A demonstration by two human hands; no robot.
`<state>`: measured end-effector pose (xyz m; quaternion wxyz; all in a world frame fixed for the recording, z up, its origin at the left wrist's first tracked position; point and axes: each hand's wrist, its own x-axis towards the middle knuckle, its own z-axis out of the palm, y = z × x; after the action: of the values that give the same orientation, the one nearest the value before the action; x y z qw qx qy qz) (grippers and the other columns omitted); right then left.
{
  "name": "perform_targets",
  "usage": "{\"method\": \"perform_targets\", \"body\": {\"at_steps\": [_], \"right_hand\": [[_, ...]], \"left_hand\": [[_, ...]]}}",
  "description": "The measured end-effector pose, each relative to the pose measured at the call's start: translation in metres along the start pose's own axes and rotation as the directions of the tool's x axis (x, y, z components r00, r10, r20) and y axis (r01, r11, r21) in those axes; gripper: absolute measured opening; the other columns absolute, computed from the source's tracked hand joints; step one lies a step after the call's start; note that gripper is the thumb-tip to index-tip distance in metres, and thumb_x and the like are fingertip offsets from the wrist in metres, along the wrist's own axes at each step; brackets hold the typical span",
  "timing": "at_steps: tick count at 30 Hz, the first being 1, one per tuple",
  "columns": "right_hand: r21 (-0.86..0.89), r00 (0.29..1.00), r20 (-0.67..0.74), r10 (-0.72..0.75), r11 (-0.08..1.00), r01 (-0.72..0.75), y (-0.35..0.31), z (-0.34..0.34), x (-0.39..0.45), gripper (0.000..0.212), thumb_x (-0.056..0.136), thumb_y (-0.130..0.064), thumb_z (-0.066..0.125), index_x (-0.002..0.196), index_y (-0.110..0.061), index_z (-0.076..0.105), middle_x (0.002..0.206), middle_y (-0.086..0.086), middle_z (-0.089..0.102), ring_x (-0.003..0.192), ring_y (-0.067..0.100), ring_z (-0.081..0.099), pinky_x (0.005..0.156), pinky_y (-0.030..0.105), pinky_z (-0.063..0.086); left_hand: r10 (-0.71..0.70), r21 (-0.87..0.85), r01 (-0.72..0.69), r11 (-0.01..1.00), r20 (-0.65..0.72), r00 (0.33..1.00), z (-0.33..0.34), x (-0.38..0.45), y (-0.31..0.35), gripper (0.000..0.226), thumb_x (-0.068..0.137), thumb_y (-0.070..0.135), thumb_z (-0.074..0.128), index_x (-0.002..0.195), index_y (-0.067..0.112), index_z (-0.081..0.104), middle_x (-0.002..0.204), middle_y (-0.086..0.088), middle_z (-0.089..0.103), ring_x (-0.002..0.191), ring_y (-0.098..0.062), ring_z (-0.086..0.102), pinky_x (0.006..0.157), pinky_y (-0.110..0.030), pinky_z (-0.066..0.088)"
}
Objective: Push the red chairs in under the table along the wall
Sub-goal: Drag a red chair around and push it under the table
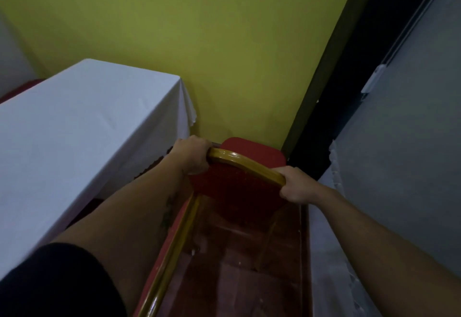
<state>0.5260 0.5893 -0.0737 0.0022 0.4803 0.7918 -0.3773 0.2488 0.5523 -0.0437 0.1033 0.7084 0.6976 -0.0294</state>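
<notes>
Both hands are closed around the gold top rail of the red chair at lower centre: the left hand on its left end, the right hand on its right end. The white-covered desk fills the left of the frame, so the chair probably has to go leftward; the left hand is nearer it.

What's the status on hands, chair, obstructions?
Left hand and right hand both gripping gold top rail of red padded chair. Chair beside white-clothed table, not under. Yellow wall close ahead.
</notes>
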Motion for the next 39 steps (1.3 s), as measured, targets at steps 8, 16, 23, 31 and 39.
{"method": "perform_targets", "body": {"at_steps": [8, 16, 23, 31, 39], "right_hand": [[0.037, 0.988, -0.026, 0.151, 0.988, -0.150, 0.025, 0.015, -0.023, 0.016, 0.074, 0.011, 0.047, 0.081, 0.005, 0.060, 0.060, 0.000, 0.048, 0.045, 0.009, 0.045, 0.045, 0.025, 0.032], [0.010, 0.986, -0.107, 0.131, 0.991, -0.131, 0.015, 0.000, -0.031, 0.024, 0.078, 0.011, 0.049, 0.070, -0.008, 0.062, 0.061, -0.001, 0.053, 0.049, 0.010, 0.050, 0.046, 0.023, 0.036], [-0.016, 0.984, -0.158, 0.082, 0.996, -0.085, 0.000, -0.024, -0.004, 0.035, 0.086, 0.008, 0.052, 0.106, -0.012, 0.071, 0.069, 0.008, 0.053, 0.053, 0.023, 0.050, 0.049, 0.033, 0.035], [-0.028, 0.989, -0.146, 0.038, 0.999, -0.042, -0.001, -0.029, 0.011, 0.040, 0.085, 0.011, 0.054, 0.109, -0.017, 0.071, 0.075, 0.007, 0.058, 0.058, 0.021, 0.054, 0.051, 0.032, 0.037], [-0.151, 0.998, 0.047, -0.039, 0.987, 0.046, -0.033, -0.031, 0.053, 0.037, 0.086, 0.009, 0.053, 0.100, -0.023, 0.067, 0.092, 0.011, 0.065, 0.077, 0.028, 0.063, 0.057, 0.035, 0.043]], "left_hand": [[0.111, 0.283, -0.160, 0.946, 0.179, 0.977, 0.004, -0.003, 0.033, 0.007, 0.082, 0.023, 0.058, 0.088, 0.019, 0.059, 0.089, -0.001, 0.058, 0.085, -0.025, 0.064, 0.061, -0.035, 0.043], [0.069, 0.240, -0.082, 0.967, 0.062, 0.996, -0.002, -0.007, 0.039, 0.008, 0.080, 0.019, 0.059, 0.087, 0.016, 0.061, 0.084, -0.001, 0.054, 0.076, -0.025, 0.054, 0.061, -0.036, 0.042], [0.025, 0.145, -0.011, 0.989, -0.097, 0.995, -0.011, 0.016, 0.029, 0.028, 0.081, 0.020, 0.060, 0.107, 0.016, 0.070, 0.105, -0.008, 0.067, 0.099, -0.032, 0.065, 0.067, -0.035, 0.043], [-0.008, 0.217, 0.021, 0.976, -0.060, 0.998, -0.018, 0.031, 0.024, 0.026, 0.082, 0.026, 0.058, 0.105, 0.018, 0.069, 0.098, -0.005, 0.064, 0.093, -0.030, 0.066, 0.065, -0.036, 0.045], [-0.120, 0.097, 0.122, 0.988, -0.031, 0.992, -0.010, 0.018, -0.018, 0.028, 0.078, 0.025, 0.057, 0.103, 0.025, 0.070, 0.096, -0.001, 0.068, 0.090, -0.027, 0.066, 0.067, -0.037, 0.050]]}}
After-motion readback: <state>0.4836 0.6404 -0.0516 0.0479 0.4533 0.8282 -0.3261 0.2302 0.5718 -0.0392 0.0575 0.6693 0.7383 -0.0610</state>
